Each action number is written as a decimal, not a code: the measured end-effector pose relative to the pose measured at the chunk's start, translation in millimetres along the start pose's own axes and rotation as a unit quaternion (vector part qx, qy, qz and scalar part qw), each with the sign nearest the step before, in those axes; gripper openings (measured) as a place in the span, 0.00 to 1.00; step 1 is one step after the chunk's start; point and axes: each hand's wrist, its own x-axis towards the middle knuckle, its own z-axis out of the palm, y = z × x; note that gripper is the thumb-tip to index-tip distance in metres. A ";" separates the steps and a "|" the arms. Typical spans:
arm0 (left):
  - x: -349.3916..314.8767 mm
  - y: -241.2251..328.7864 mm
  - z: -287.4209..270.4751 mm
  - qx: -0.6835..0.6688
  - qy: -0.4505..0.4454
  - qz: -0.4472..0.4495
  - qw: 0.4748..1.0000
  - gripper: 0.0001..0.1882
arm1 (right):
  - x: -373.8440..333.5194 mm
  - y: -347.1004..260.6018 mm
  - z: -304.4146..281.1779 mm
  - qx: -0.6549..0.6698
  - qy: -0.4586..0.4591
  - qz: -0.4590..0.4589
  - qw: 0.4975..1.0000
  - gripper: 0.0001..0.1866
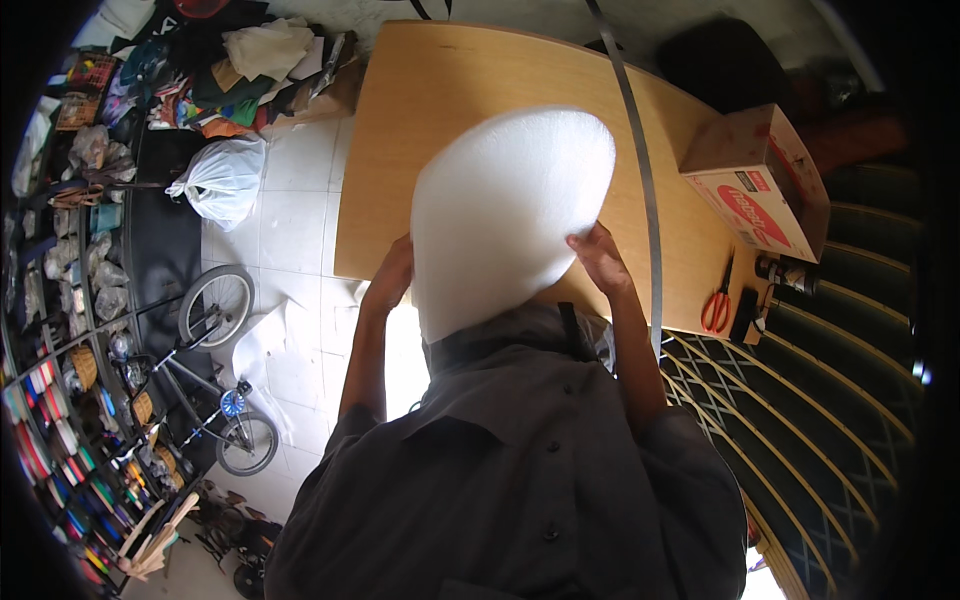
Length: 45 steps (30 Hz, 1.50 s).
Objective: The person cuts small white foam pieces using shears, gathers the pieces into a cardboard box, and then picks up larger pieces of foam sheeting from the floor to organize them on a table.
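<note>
A large white sheet, which looks like foam (510, 210), is held up in front of my body, bowed and tilted over the wooden table (400, 120). My left hand (394, 274) grips its left edge, with most of the fingers hidden behind it. On the opposite edge, my right hand (603, 262) pinches the sheet, thumb on the near face and fingers behind. The sheet's lower end reaches close to my dark shirt.
Scissors with orange handles (716, 310) lie at the table's right corner beside a small dark object (744, 312). A cardboard box (745, 185) stands on the right side. To the left are a bicycle (215, 375), a tied white bag (225, 180) and crowded shelves (85, 290).
</note>
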 end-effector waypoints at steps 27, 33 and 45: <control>81.9 -80.6 73.4 0.254 -0.045 0.304 0.917 0.16 | -47.9 70.2 -75.3 -0.244 0.292 -0.236 0.894 0.20; 76.9 -76.8 83.1 0.274 0.031 0.209 0.938 0.19 | -58.3 64.5 -75.5 -0.225 0.292 -0.111 0.923 0.23; 152.3 -37.8 103.8 0.376 -0.022 0.281 0.882 0.40 | -35.3 -3.4 -71.4 -0.168 0.277 -0.132 0.937 0.30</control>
